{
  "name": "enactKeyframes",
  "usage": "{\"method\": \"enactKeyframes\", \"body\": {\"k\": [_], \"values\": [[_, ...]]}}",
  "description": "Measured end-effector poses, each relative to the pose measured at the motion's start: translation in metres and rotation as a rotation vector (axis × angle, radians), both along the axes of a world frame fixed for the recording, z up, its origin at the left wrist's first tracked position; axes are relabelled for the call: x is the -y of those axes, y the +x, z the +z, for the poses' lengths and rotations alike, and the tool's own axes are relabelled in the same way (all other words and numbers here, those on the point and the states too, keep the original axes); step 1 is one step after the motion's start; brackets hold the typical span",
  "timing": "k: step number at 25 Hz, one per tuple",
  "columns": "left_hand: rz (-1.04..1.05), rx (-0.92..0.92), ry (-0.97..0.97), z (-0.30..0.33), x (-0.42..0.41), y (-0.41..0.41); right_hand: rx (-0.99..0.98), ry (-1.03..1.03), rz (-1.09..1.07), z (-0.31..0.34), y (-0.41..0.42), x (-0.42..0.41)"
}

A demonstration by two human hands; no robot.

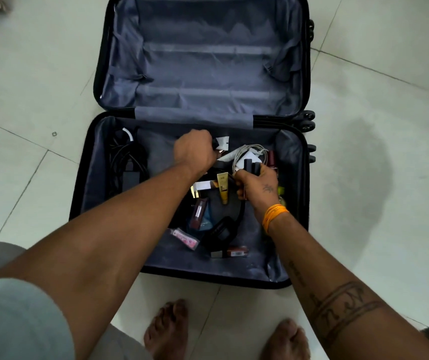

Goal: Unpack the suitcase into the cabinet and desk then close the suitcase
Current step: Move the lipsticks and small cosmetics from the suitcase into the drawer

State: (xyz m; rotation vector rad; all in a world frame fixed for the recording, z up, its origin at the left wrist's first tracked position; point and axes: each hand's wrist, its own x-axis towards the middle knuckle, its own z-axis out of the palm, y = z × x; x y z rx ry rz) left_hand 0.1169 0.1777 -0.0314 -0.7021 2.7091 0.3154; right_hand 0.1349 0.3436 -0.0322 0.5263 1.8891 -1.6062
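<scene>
Hard-shell suitcase (296, 203), crinkled grey lining; left hand (195, 152) fisted around dark item, right hand (258, 187) clamping black blocks (251, 166)

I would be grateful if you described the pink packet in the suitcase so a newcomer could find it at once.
Start at the open suitcase on the tiled floor and take its near half, the one holding the clutter. Along the near-left edge of that pile, under the left forearm, lies the pink packet, flat and tilted. It is the only bright pink item, with printed lettering, left of the black strap-like object.
</scene>
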Motion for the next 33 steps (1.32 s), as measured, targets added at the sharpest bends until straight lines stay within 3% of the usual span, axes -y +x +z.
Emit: {"method": "enactKeyframes", "body": {"k": [6,11,13,16,18,23,29,33], "values": [[-0.056,0.040,-0.051,-0.005,-0.006,0.010,0.029,-0.005,0.004,-0.003,-0.004,-0.003],[0.052,0.016,0.081,-0.002,-0.001,0.014,0.057,-0.081,-0.064,0.004,-0.011,-0.002],[0.160,-0.025,0.245,0.000,0.005,0.022,0.072,-0.118,-0.085,0.011,-0.017,0.000],[0.448,-0.197,0.704,0.026,0.005,0.033,0.011,-0.137,-0.168,0.030,-0.024,0.008],[0.612,-0.261,0.944,0.051,0.003,0.039,-0.080,-0.046,-0.185,0.050,-0.027,0.011],[0.760,-0.319,1.105,0.137,-0.007,0.052,-0.203,0.134,-0.066,0.126,-0.018,-0.001],[0.814,-0.402,1.151,0.292,-0.007,0.063,-0.237,0.057,0.034,0.269,-0.017,0.004],[0.790,-0.387,1.113,0.405,-0.016,0.060,-0.248,0.039,-0.051,0.375,-0.026,-0.014]]}}
